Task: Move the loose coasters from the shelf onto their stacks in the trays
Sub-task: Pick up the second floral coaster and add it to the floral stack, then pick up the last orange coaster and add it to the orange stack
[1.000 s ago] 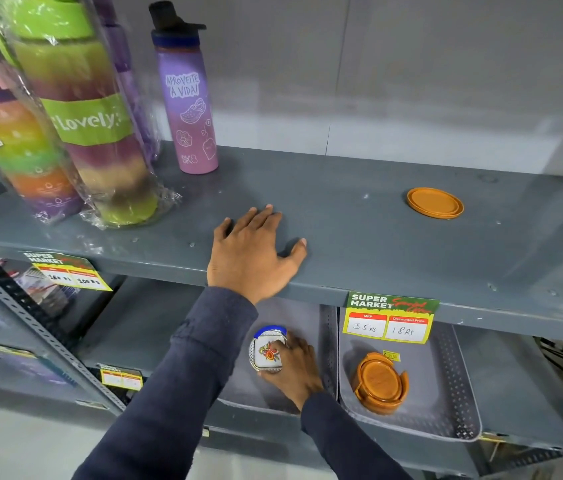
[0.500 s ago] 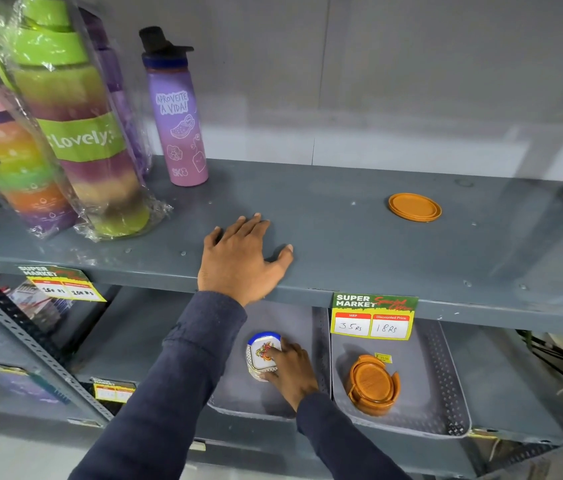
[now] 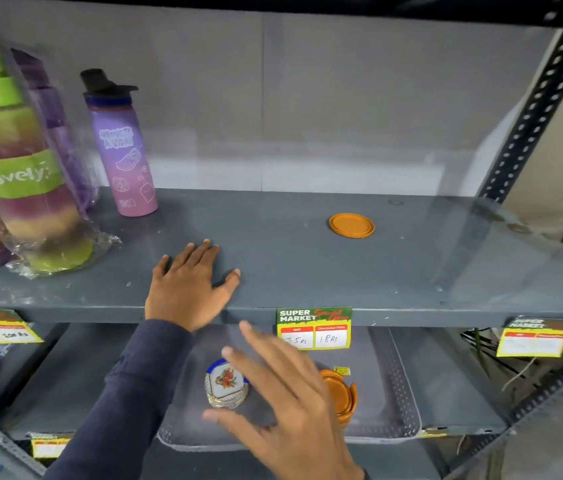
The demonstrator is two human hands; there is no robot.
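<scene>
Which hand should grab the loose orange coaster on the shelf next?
Probably right. The right hand is open, empty and raised; the left hand lies flat on the shelf, farther from the orange coaster.

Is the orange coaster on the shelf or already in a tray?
On the shelf: the orange coaster lies flat there, alone, above the trays.

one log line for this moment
left hand flat on shelf | right hand open, empty | orange coaster loose on shelf
</scene>
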